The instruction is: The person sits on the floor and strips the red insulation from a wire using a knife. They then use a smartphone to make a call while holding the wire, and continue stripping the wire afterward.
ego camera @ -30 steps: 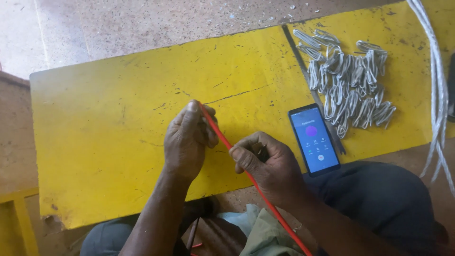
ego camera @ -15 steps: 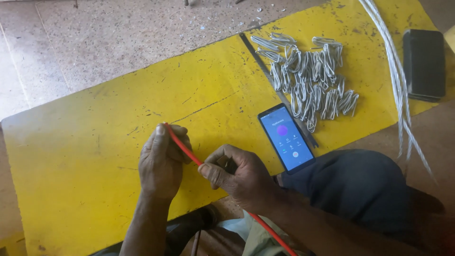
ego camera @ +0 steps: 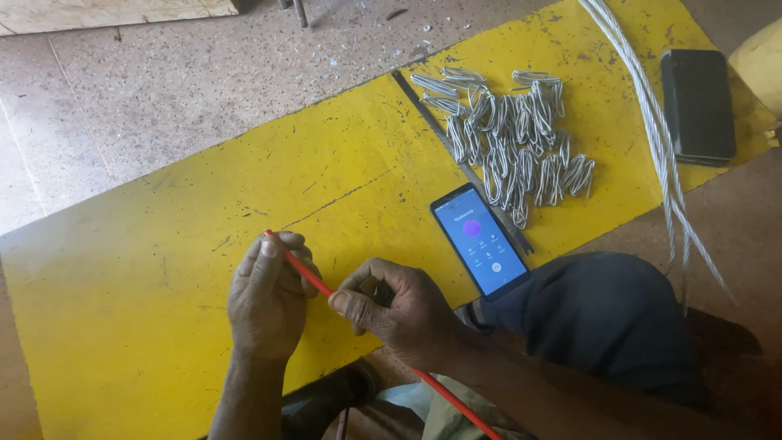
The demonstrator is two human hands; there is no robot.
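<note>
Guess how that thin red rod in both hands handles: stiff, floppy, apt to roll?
The red rod looks fairly stiff: it runs straight from its tip above the left hand, past the right hand, to the frame's bottom edge, with no sag. Being so slender, it is probably light. If round, it might roll on the flat yellow table; its cross-section isn't discernible.

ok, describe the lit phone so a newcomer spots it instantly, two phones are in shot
Start at the yellow board. Along its near edge, right of the right hand, lies the lit phone beside a thin metal strip and below the bent wire pieces. Its screen glows blue; the other phone is dark.
</note>
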